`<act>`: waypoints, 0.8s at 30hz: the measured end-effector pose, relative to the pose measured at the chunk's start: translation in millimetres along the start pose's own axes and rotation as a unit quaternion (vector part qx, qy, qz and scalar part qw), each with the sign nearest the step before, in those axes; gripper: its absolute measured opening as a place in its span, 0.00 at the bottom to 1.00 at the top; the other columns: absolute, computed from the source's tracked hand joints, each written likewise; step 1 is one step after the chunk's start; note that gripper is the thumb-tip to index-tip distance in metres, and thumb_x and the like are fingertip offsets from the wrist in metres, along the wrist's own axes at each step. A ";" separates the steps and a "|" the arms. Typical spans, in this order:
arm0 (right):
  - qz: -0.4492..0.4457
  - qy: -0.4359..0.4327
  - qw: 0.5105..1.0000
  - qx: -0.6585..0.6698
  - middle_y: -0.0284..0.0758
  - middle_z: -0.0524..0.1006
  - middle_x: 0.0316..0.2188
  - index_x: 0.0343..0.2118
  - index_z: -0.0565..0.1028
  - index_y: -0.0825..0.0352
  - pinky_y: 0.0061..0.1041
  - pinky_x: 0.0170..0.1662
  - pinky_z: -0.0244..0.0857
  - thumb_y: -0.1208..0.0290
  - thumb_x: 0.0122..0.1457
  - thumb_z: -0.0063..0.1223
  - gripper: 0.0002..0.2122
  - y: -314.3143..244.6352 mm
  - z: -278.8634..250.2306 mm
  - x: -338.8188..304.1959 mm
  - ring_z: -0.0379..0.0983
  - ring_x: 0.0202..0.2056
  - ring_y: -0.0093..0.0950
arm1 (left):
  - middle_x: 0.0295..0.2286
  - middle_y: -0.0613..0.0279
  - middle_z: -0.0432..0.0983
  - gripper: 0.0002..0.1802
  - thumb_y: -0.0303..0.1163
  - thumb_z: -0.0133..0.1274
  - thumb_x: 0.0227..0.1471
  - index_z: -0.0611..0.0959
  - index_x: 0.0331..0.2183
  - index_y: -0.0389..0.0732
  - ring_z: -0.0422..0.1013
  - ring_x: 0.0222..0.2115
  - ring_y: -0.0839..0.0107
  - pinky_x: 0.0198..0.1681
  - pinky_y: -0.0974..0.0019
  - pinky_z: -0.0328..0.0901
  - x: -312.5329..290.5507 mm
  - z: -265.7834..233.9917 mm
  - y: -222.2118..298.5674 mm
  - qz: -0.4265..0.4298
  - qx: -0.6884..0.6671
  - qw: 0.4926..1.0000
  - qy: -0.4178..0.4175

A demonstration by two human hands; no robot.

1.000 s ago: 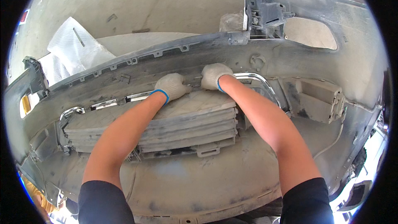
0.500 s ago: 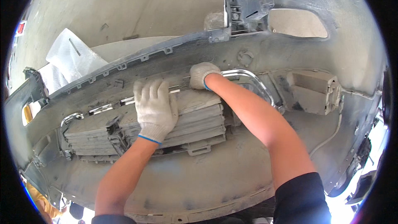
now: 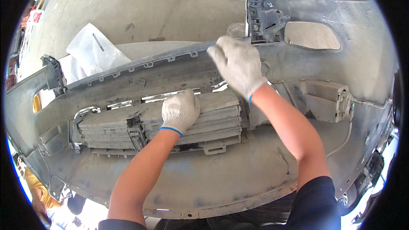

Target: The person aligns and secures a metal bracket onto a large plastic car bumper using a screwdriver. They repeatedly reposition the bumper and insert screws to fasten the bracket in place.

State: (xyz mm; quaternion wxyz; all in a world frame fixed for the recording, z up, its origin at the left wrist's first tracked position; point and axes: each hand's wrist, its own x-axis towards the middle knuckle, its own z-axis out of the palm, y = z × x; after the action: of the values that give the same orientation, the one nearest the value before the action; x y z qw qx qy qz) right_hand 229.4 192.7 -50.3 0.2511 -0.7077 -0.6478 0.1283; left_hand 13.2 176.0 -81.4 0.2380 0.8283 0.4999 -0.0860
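A dirty dark car bumper cover (image 3: 204,185) lies inner side up before me, with a slatted grille shutter (image 3: 213,121) in its middle. My left hand (image 3: 181,110), in a pale knitted glove with a blue cuff edge, is closed over the shutter's upper edge; its fingertips are hidden behind that edge. My right hand (image 3: 240,66), gloved alike, is raised over the bumper's far part, right of centre. Its fingers are bent and partly apart, with nothing visible in them. Shiny chrome trim (image 3: 164,96) runs along the shutter's far side, partly covered by my hands.
A dark bracket (image 3: 266,15) stands up at the bumper's far right. A dusty box-shaped housing (image 3: 321,100) sits to the right. White wrapping sheet (image 3: 93,51) lies beyond the far edge, on the concrete floor (image 3: 170,8). A person in yellow (image 3: 38,187) shows at lower left.
My right hand has lifted off the chrome trim and moved up and to the right. My left hand has slid right along the shutter, and its fingers have curled. The view has shifted slightly.
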 end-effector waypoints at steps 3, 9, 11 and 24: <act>-0.023 -0.073 0.994 -0.080 0.40 0.75 0.21 0.26 0.71 0.64 0.42 0.33 0.67 0.60 0.63 0.56 0.14 -31.4 5.7 -32.3 0.77 0.28 0.41 | 0.22 0.42 0.80 0.16 0.39 0.51 0.56 0.82 0.27 0.36 0.79 0.25 0.46 0.33 0.47 0.73 -1.2 -1.3 1.4 0.009 0.001 1.000 0.013; 0.006 -0.271 0.941 -0.202 0.39 0.84 0.34 0.35 0.79 0.62 0.36 0.40 0.73 0.68 0.61 0.48 0.08 -26.7 43.1 -50.7 0.82 0.39 0.33 | 0.27 0.45 0.82 0.16 0.42 0.52 0.56 0.83 0.33 0.38 0.80 0.29 0.46 0.36 0.45 0.73 1.3 -2.5 3.6 -0.023 -0.009 0.998 -0.065; -0.018 -0.264 0.940 -0.215 0.39 0.84 0.32 0.35 0.80 0.62 0.37 0.40 0.74 0.68 0.60 0.49 0.08 -34.1 38.7 -50.2 0.83 0.37 0.33 | 0.28 0.46 0.83 0.17 0.43 0.53 0.55 0.84 0.34 0.38 0.80 0.29 0.47 0.35 0.46 0.73 -1.0 -2.5 1.4 -0.028 -0.004 0.997 -0.074; -0.047 -0.212 0.935 -0.280 0.42 0.80 0.30 0.35 0.76 0.65 0.42 0.39 0.73 0.62 0.64 0.52 0.10 -126.0 -127.8 -113.2 0.80 0.33 0.40 | 0.27 0.54 0.79 0.07 0.34 0.54 0.51 0.80 0.32 0.42 0.76 0.32 0.49 0.40 0.47 0.68 -43.6 -36.5 -21.9 0.225 -0.055 0.944 0.237</act>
State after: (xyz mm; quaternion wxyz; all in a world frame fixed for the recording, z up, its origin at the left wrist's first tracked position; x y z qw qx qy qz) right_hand 172.3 61.8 106.6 -0.0949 -0.6747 -0.7279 0.0770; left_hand -30.5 167.6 -39.7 0.1713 0.9011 0.3466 0.1962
